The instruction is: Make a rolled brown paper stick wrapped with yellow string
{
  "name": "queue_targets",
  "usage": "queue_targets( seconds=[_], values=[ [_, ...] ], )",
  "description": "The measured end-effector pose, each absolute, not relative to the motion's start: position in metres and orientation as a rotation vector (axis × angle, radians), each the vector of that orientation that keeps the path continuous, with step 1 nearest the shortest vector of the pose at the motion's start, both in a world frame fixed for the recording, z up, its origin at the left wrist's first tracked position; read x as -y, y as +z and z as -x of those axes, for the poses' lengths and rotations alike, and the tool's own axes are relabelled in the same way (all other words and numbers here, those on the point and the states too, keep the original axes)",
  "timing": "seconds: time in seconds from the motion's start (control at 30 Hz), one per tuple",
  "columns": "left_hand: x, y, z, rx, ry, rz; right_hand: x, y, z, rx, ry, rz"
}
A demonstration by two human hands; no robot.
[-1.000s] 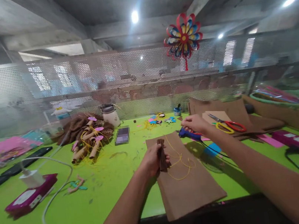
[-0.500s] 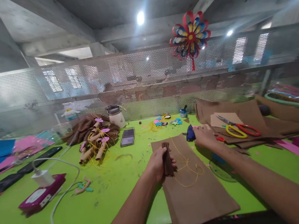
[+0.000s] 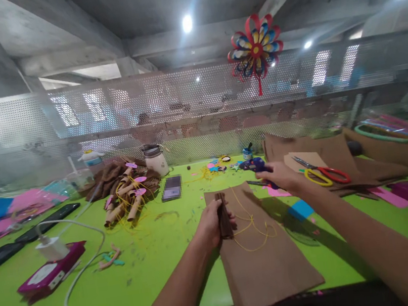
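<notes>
My left hand (image 3: 213, 223) is closed around a folded bundle of dark brown paper (image 3: 224, 216), held upright over a brown paper sheet (image 3: 271, 271). A thin yellow string (image 3: 251, 220) trails from beside the bundle and loops across the sheet. Off the sheet's far right corner, my right hand (image 3: 281, 176) grips a dark blue glue gun (image 3: 254, 165), raised above the table with its nose pointing left. Dark scissor blades (image 3: 257, 183) lie just beneath it, their handles partly hidden by my hand.
To the left sit paper rolls with yellow strings (image 3: 129, 195), a phone (image 3: 171, 188) and a purple power strip (image 3: 49, 273) with a white cable. Yellow-and-red scissors (image 3: 324, 176) lie on brown paper at right. A blue paper piece (image 3: 300, 209) lies near my right forearm.
My right hand has lifted the blue glue gun off the table, uncovering scissors and pink paper below. My left hand still holds the brown bundle. The view has shifted slightly.
</notes>
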State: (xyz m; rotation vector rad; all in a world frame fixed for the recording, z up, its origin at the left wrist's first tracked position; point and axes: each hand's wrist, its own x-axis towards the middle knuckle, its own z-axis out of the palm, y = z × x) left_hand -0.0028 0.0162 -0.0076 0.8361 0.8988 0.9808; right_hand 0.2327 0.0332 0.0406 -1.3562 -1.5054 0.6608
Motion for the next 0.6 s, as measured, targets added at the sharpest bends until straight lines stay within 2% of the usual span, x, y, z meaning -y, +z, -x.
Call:
queue_targets(
  seconds=[0.07, 0.17, 0.6],
  values=[
    [-0.015, -0.007, 0.002, -0.902, 0.975, -0.860, -0.012, 0.049, -0.227, 1.532, 0.977, 1.241],
    [-0.011, -0.005, 0.001, -0.907, 0.986, -0.914, 0.017, 0.052, -0.220, 1.602, 1.144, 1.076],
    [-0.002, 0.003, -0.007, -0.944, 0.980, -1.015, 0.033, 0.040, -0.212, 1.737, 0.824, 1.219]
  ],
)
